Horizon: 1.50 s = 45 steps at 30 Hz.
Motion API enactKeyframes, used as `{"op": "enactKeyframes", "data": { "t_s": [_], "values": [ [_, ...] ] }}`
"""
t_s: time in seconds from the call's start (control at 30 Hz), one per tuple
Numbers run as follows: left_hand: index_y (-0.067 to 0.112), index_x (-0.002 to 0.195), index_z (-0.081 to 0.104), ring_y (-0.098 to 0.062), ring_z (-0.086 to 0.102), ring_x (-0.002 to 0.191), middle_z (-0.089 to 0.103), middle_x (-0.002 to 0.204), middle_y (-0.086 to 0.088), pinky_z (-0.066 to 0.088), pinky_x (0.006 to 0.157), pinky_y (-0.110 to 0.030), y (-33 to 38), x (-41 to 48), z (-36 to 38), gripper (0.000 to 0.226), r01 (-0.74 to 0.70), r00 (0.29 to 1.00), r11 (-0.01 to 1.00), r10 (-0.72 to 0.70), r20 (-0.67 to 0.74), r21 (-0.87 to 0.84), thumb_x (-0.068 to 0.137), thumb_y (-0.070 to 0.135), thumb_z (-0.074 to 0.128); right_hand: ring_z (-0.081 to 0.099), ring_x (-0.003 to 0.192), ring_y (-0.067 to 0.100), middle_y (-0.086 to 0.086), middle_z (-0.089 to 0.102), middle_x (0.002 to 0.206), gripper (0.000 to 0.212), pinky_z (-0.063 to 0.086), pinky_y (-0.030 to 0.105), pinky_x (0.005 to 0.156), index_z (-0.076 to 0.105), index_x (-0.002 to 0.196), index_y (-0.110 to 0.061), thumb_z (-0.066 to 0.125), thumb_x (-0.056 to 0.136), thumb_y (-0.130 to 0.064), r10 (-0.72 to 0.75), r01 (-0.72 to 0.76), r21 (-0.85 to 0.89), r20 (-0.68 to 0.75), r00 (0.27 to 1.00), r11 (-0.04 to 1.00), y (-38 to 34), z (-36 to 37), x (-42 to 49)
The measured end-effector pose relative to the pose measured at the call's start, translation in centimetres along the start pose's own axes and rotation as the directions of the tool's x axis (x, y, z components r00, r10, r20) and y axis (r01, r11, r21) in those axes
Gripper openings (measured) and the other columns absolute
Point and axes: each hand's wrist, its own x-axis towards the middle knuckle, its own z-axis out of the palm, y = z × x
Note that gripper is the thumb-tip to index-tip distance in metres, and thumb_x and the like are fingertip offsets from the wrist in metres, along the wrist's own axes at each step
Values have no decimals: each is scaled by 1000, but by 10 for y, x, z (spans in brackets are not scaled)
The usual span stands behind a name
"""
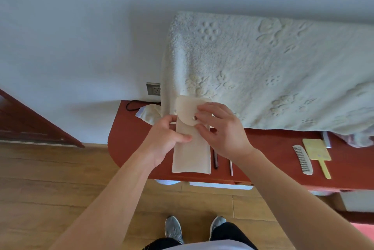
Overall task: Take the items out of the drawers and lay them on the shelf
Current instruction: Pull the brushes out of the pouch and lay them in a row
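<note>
Beige fabric pouch (191, 148) with a rounded snap flap sits lengthwise over the red-brown wooden shelf (129, 140) at the frame's centre; the left hand (168, 138) grips its left edge, thumb across the front; the right hand (220, 128) pinches the flap beside the snap; a dark pen (215, 158) lies just right of it; a white comb (303, 159) and a yellow handled paddle (317, 149) lie further right, side by side.
</note>
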Motion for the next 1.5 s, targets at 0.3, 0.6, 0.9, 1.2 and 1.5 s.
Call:
{"op": "enactKeyframes", "data": {
  "t_s": [0.3, 0.6, 0.9, 1.2, 1.5],
  "values": [
    [8, 114, 63, -31, 73, 96, 75, 103, -14, 55, 94, -51, -16, -24, 49, 48, 12, 1000, 999, -13, -23, -42, 72, -10, 76, 61, 103, 18, -1, 71, 104, 13, 53, 36, 86, 77, 90, -12, 69, 85, -21, 35, -34, 48, -20, 999, 998, 8, -35, -23],
    [9, 111, 65, -32, 72, 96, 73, 105, -17, 56, 90, -49, -7, -23, 84, 45, 0, 1000, 999, -1, -31, -37, 73, -12, 74, 58, 100, 15, -5, 71, 97, 6, 49, 26, 87, 76, 84, -13, 71, 86, -11, 93, -90, 139, -15, 996, 986, 23, -66, -23],
    [11, 110, 65, -30, 73, 95, 75, 100, -13, 57, 91, -49, -14, -27, 96, 45, 7, 999, 1000, -9, -48, -28, 73, -14, 73, 56, 93, 8, -11, 69, 87, 9, 45, 19, 81, 75, 77, -14, 70, 85, -12, 197, -196, 217, 18, 980, 956, 22, -75, -25],
    [12, 113, 63, -29, 73, 96, 75, 102, -12, 55, 92, -51, -16, -33, 97, 49, 9, 998, 1000, -10, -59, -20, 73, -14, 73, 56, 80, 3, -10, 65, 87, 9, 38, 10, 62, 66, 85, -20, 61, 93, -21, 422, -439, 301, 123, 898, 847, 19, -91, -6],
    [13, 113, 63, -27, 72, 97, 75, 102, -8, 53, 95, -53, -20, -39, 92, 48, 22, 1000, 997, -20, -24, 77, 73, -13, 70, 55, 87, -1, -19, 64, 90, 13, 39, 8, 66, 66, 92, -29, 63, 92, -17, 376, -362, 285, 6, 926, 887, 24, -105, 16]
  ]
}}
